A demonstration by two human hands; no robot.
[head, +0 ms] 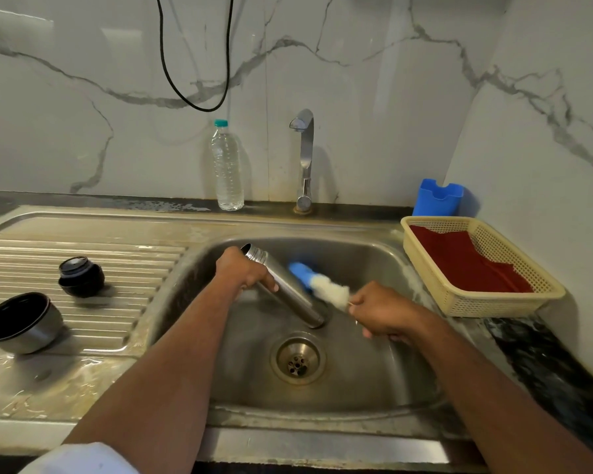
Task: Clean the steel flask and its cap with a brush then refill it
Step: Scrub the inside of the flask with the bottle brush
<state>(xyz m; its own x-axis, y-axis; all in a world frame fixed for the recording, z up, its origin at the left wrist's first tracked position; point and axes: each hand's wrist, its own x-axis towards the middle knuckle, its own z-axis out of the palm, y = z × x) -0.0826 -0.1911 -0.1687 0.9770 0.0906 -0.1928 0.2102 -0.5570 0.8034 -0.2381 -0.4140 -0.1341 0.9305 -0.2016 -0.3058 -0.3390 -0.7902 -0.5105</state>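
A: Status? Flask [285, 291] tilted over sink [374, 388], left hand [243, 270] grip clenched round it; right hand [380, 311] grip grasping brush [319, 283] against its outside.

B: Cap [81, 276] and cup [21, 322] sit on drainboard. Judged: scrubbing underway; cap cleaning, refill pending.

A clear plastic bottle [227, 165] stands beside the tap [304, 159]; a yellow basket [493, 302] holds a red cloth [459, 260].
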